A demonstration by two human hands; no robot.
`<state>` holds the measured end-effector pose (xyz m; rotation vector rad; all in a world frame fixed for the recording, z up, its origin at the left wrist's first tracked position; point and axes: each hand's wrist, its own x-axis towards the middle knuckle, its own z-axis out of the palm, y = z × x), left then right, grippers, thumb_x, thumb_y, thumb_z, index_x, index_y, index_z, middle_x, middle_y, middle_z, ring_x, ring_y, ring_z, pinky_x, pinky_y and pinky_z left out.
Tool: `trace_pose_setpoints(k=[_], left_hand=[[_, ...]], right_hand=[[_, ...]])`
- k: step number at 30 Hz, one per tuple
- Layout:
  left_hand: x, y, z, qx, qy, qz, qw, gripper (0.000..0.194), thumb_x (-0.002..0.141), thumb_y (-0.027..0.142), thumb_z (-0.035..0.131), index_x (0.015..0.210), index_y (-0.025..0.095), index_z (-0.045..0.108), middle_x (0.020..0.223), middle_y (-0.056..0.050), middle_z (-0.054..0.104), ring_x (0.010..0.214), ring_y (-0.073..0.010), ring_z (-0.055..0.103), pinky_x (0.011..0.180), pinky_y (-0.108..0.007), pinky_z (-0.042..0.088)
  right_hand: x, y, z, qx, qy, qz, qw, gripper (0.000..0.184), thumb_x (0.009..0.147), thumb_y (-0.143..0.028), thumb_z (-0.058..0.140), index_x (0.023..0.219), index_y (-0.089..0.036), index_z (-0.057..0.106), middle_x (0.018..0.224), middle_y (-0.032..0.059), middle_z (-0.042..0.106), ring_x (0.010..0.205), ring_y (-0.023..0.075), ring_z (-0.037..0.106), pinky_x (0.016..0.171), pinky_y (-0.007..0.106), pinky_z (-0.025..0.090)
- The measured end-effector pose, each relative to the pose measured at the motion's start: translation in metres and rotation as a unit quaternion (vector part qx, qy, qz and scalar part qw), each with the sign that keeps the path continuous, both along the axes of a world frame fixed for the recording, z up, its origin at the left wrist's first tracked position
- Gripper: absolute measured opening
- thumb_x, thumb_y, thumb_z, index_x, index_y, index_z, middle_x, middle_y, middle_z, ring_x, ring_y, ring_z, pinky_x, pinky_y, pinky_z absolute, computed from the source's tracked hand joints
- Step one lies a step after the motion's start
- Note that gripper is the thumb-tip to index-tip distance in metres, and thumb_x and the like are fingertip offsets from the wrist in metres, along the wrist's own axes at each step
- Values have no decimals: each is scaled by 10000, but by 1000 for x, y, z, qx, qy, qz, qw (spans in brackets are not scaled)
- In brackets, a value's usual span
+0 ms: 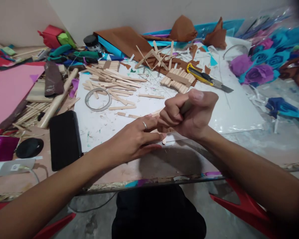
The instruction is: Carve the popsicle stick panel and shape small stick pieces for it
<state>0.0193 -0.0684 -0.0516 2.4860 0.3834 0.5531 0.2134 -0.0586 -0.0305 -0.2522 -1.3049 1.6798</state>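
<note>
Okay, left hand (142,136) mid-frame, ring (145,125) on one finger, fingers stretched out and low over the work; tips run in beneath the right hand, so cannot tell whether they pinch anything. Right hand (194,116) just right of centre, curled tight in a fist round a dull greenish object (185,107), mostly hidden, thumb on top. Fists and fingers meet over light wooden craft sticks; one stick end (163,141) pokes out below the fingertips, near the front edge of the white sheet (239,116).

Another stick with a white mark (127,115) lies just left of the hands. Centre-left: grey tape roll (110,99), flat, near a loose stick pile (119,81). Upper centre: stick bundle (178,80) with a brown band, yellow cutter (209,78) right beside it, blade out. Left of frame: black phone (65,139), round black lid (30,148). Upper right: purple flowers (259,73) among blue ones. Brown paper (122,38) upper centre.
</note>
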Motion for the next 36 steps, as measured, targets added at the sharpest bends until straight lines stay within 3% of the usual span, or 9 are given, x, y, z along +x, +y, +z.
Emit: trace_pose_setpoints(k=[3,8,13,17,22,26,30,36], left_hand=[[0,0,1,5,7,3,1000,293,1005,303,625,1231,146,727,1355,-202,642,1319,-312,585,1124,-491,489],[0,0,2,6,11,6,1000,284,1017,317,603,1228,171,725,1346,-187,650,1312,-307,593,1128,-499,486],[0,0,1,15,19,3,1000,298,1028,332,584,1251,182,711,1382,-171,641,1316,-298,585,1141,-504,473],[-1,0,3,16,25,3,1000,302,1027,333,586,1249,173,713,1414,-169,629,1332,-297,577,1163,-501,457],[-1,0,4,11,31,4,999,285,1029,327,583,1238,182,712,1458,-160,605,1359,-302,558,1171,-511,448],[-1,-1,3,16,29,8,999,278,1029,322,581,1245,201,707,1450,-148,613,1348,-302,564,1164,-515,452],[-1,-1,3,18,35,11,999,261,1031,311,579,1226,204,715,1426,-142,629,1350,-295,568,1171,-514,446],[-1,-1,3,12,31,16,999,288,1029,309,581,1266,215,714,1405,-145,638,1322,-292,589,1159,-502,455]], right_hand=[[1,1,0,-13,-14,0,1000,568,920,-534,568,488,-216,384,390,-63,261,358,75,231,386,260,204],[-1,3,0,-6,-2,-8,1000,707,925,-743,460,467,-215,352,365,-66,240,328,65,207,364,247,183],[-4,1,3,-72,-6,-15,997,631,889,-577,599,439,-215,346,345,-70,240,331,53,183,354,234,152],[-4,1,3,-96,1,-14,995,656,951,-625,510,474,-211,332,360,-83,210,334,39,140,345,223,142],[-3,3,6,-129,-17,-39,991,631,969,-560,484,468,-216,316,365,-75,199,334,47,138,365,236,144],[-6,3,10,-129,-9,-59,990,690,910,-656,550,446,-217,289,353,-81,166,322,44,99,352,241,81],[-9,0,6,-116,21,-53,992,749,934,-780,418,446,-227,287,358,-83,166,322,42,78,336,243,71],[-6,0,0,-26,6,0,1000,724,957,-734,437,454,-220,348,357,-68,216,330,61,168,352,248,137]])
